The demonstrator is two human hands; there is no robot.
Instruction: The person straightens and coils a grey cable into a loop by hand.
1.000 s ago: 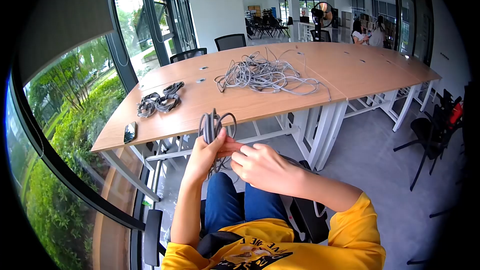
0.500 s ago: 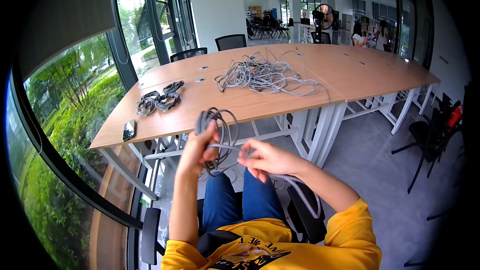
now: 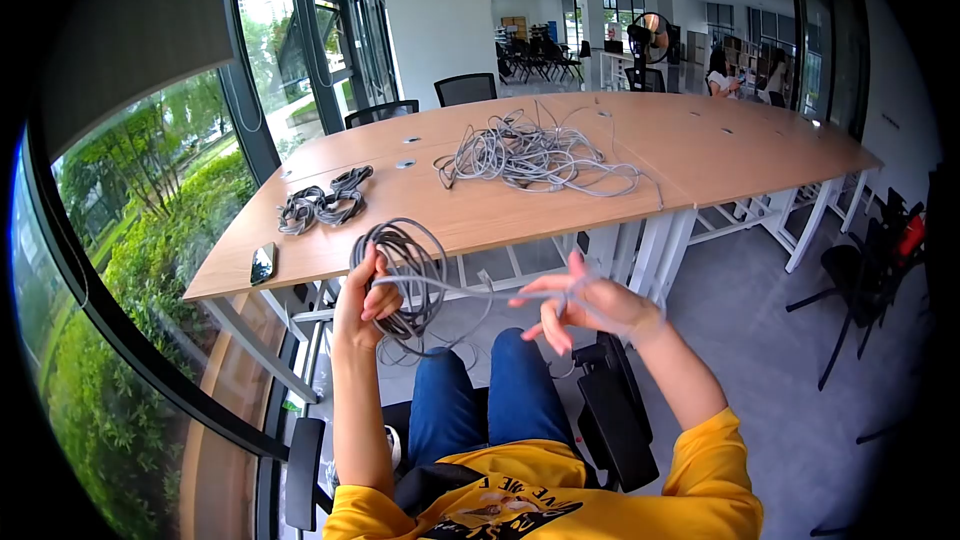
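Observation:
My left hand (image 3: 364, 302) is closed around a coil of grey cable (image 3: 425, 260), its loops hanging upright just past the table's front edge. A lighter length of the cable runs from the coil to my right hand (image 3: 590, 308). There the fingers are spread and smeared by motion, with the thumb up. The cable passes loosely between thumb and fingers, and blurs near the wrist. A thin loop hangs below, above my knees. On the table (image 3: 640, 140) lie a tangled heap of grey cables (image 3: 535, 155) and coiled cable bundles (image 3: 322, 202) at the left.
A phone (image 3: 263, 263) lies near the table's left front corner. Chair armrests (image 3: 615, 410) flank my lap. Black office chairs (image 3: 466, 89) stand behind the table, and a folding chair (image 3: 860, 270) is at the right. A fan (image 3: 650, 38) and other people (image 3: 720, 75) are farther back.
My right hand has moved right and its fingers have spread, lengthening the cable between the hands. My left hand has shifted slightly left with the coil.

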